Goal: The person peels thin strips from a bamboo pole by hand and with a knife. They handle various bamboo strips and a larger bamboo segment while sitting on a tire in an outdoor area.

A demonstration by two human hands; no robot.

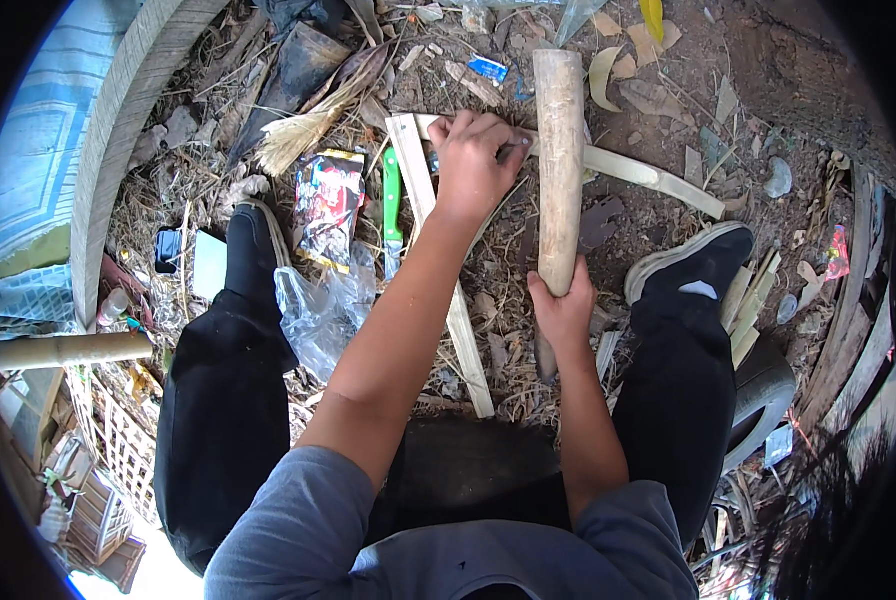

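My right hand [565,300] is wrapped round a thick, pale wooden club [560,150], which points away from me above the ground. Fingers curled, my left hand [480,160] grips a flat split-bamboo strip [658,178] that runs crosswise and passes under the club. A small pale spot shows by the left thumb; I cannot tell what it is. A second bamboo strip [468,345] lies lengthwise beneath my left forearm, its far end meeting the crosswise one. Just left of it is a knife with a green handle [392,195], its blade partly covered.
Beside my left shoe [251,240] lie a shiny printed packet [330,205] and a clear plastic bag [323,315]. A straw brush [313,130] rests farther off. More split strips [753,305] lie beside my right shoe [693,260]. A wooden board edge [103,170] stands at left.
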